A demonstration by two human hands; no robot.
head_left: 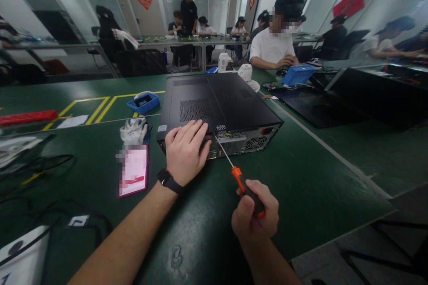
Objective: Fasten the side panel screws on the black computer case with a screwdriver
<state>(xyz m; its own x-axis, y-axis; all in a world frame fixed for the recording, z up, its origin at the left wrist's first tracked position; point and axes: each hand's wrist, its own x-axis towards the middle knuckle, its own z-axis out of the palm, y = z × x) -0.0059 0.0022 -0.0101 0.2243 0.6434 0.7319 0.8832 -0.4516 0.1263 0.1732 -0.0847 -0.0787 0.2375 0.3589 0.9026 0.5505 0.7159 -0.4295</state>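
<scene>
A black computer case [230, 93] lies flat on the green table [314, 187], its rear panel with a fan grille facing me. My left hand [187, 149], a dark watch on its wrist, rests on the case's near left edge; its fingers lie over the top cover and hold nothing. Lower and to the right, my right hand [256, 211] is wrapped round the handle of an orange and black screwdriver [239, 178]. The screwdriver's shaft points up and left, and its tip meets the upper edge of the rear panel, just right of my left hand.
Left of the case are a blue tray [143, 103], gloves [134, 132], a phone [135, 171] and cables [36, 160]. Dark panels [321, 102] and another blue tray [297, 75] lie to the right. A person in white [274, 46] sits across the table; others are behind.
</scene>
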